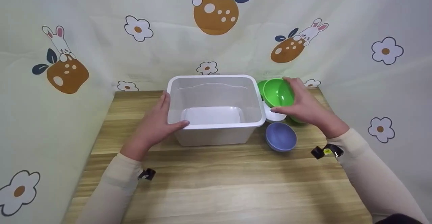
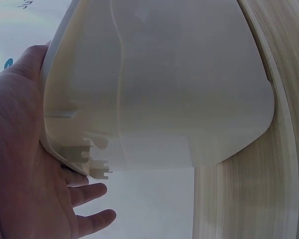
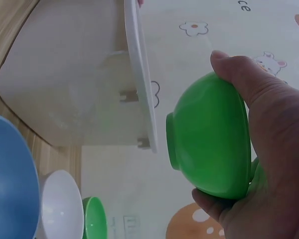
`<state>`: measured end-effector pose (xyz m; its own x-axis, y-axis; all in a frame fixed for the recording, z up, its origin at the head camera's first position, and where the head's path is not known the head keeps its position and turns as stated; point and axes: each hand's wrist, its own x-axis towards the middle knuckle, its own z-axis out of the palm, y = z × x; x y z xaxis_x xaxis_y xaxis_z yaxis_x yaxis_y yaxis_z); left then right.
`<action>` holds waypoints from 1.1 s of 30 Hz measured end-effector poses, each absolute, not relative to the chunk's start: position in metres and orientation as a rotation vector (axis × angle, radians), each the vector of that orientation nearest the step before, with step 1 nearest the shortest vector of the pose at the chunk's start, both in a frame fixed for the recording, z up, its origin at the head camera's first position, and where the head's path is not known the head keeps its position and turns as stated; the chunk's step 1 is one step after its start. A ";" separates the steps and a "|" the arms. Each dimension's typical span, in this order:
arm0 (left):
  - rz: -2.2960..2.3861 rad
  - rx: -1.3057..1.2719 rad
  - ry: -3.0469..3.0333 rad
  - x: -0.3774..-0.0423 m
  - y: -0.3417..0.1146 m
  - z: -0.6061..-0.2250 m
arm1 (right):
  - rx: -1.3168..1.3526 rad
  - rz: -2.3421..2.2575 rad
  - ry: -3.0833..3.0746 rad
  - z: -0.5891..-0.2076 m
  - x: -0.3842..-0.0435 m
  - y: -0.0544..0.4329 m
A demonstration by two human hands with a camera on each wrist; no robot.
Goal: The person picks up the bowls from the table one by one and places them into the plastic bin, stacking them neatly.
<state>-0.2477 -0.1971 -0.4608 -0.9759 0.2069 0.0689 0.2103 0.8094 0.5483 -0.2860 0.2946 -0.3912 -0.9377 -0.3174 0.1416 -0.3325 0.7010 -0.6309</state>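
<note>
The right hand (image 1: 305,106) is gripping the green bowl (image 1: 278,93), raised just right of the white bin (image 1: 216,137); the left hand (image 1: 152,125) is holding the bin's rim (image 1: 219,126) (probably steadying it). Good handling is calling for clearance from that rim.

Draped booth (image 1: 168,55), rabbit-print sheeting (image 1: 354,82), wood-grain tabletop (image 1: 222,183)

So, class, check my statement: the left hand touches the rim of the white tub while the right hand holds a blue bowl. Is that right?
Not quite: the colour is wrong. The right hand holds a green bowl, as the right wrist view shows. The left hand does touch the rim of the white tub.
</note>
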 end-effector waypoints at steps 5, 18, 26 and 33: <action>-0.899 -0.329 -2.988 -0.247 -0.198 -0.460 | 0.608 1.064 -2.882 -0.386 -0.292 0.281; -0.923 -0.349 -2.971 -0.247 -0.198 -0.460 | 0.805 1.050 -2.823 -0.384 -0.302 0.243; -0.927 -0.336 -2.979 -0.248 -0.197 -0.461 | 0.919 1.031 -2.814 -0.386 -0.311 0.224; -0.924 -0.334 -2.980 -0.248 -0.197 -0.462 | 0.978 1.026 -2.822 -0.384 -0.317 0.209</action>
<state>-0.2476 -0.1970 -0.4616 -0.9773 0.2011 0.0665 0.2035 0.8040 0.5587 -0.3174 0.2093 -0.3838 -0.8080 -0.5590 0.1861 -0.5480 0.5972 -0.5857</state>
